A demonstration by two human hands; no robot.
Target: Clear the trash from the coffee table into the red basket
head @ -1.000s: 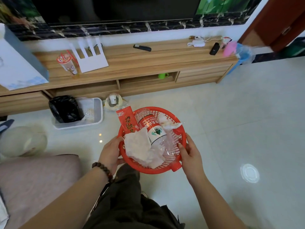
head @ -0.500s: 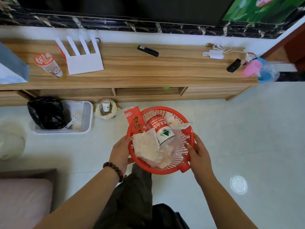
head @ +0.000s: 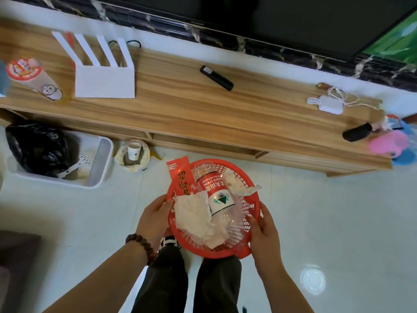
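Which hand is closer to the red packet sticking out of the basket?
Left. The left hand grips the rim just below the red packet; the right hand holds the red basket on the opposite side.

Left hand (head: pixel 155 219) and right hand (head: pixel 265 233), each in closed grip.

Pale glossy floor tiles (head: pixel 327 211) spread under me, a ceiling light's reflection (head: pixel 312 280) glinting near right. Far across runs a long wooden TV cabinet (head: pixel 191 109) against a white wall with dark marble trim (head: pixel 282 50). A dark TV screen (head: pixel 270 19) hangs above.
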